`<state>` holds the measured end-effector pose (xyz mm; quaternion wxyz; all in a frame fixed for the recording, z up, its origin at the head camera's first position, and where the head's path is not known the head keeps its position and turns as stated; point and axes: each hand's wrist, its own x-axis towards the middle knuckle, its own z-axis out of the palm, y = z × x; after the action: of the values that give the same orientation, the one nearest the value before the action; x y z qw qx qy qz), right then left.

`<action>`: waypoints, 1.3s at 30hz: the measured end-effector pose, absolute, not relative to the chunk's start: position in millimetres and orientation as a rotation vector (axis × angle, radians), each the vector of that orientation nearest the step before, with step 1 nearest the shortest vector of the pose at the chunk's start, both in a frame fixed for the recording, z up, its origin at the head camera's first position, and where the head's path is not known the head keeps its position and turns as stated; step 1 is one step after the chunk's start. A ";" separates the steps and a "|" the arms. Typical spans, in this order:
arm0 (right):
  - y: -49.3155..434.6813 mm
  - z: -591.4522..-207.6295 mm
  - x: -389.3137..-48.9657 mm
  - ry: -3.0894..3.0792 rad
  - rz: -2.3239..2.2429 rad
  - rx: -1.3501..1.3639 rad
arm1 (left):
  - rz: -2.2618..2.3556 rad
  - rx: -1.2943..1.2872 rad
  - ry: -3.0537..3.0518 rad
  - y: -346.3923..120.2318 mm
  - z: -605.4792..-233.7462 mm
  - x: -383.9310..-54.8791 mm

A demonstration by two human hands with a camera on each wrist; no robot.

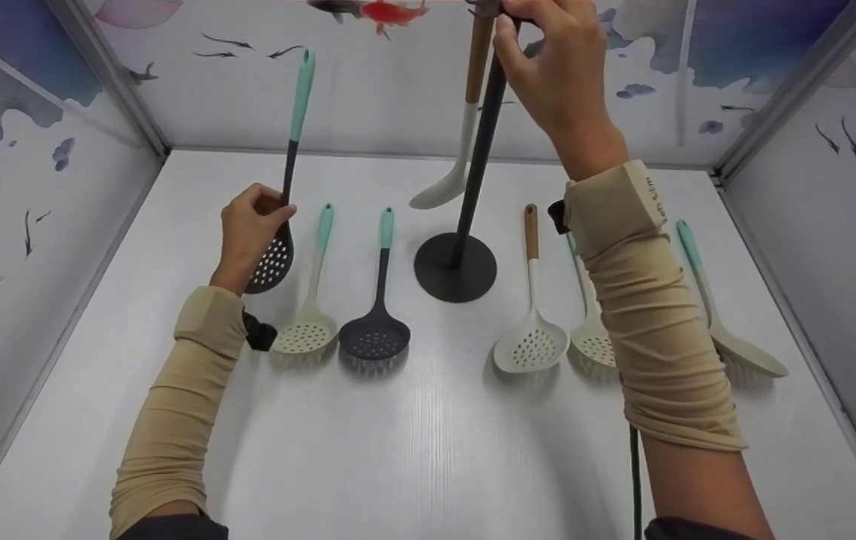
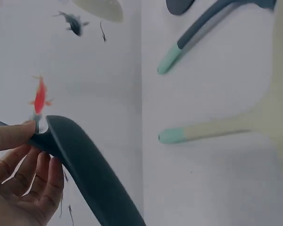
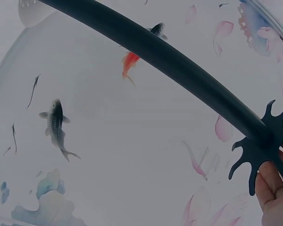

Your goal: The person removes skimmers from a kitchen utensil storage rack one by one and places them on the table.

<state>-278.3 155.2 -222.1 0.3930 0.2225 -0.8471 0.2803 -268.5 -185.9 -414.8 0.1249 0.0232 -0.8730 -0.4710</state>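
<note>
My left hand (image 1: 251, 225) pinches a dark skimmer (image 1: 302, 97) with a mint handle by its neck, just above the perforated head. Its handle points up, and the left wrist view shows the dark head (image 2: 94, 174) edge-on beside the fingers. At the top of a black utensil stand (image 1: 482, 157), my right hand (image 1: 563, 67) grips the hooked ring (image 3: 269, 141) with curled fingers. From that ring hangs a utensil with a wooden handle and a pale head (image 1: 439, 191), left of the pole. The stand's round base (image 1: 454, 281) is on the white table, with the pole leaning slightly.
Left of the base lie a cream skimmer (image 1: 306, 330) and a dark skimmer (image 1: 375, 337). On the right are a wooden-handled white skimmer (image 1: 533, 345), a cream skimmer (image 1: 593, 341) partly behind my right arm, and a cream utensil (image 1: 746, 349). Patterned walls enclose the table.
</note>
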 end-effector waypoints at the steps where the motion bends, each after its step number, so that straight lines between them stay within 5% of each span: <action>1: 155.2 -222.2 -278.2 -2.152 0.707 0.564 | -1.357 0.087 -2.560 -191.0 -418.0 -266.9; 20: 153.7 -222.0 -279.3 -2.137 0.709 0.578 | -1.202 0.463 -2.921 -252.1 -468.2 -246.6; 39: 154.4 -221.9 -280.3 -2.128 0.727 0.571 | -0.932 0.385 -3.179 -256.8 -494.0 -240.8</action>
<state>-280.3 154.4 -221.9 0.3992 0.2255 -0.8410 0.2873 -240.8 -256.8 -494.0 -0.0965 0.1150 -0.9488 -0.2780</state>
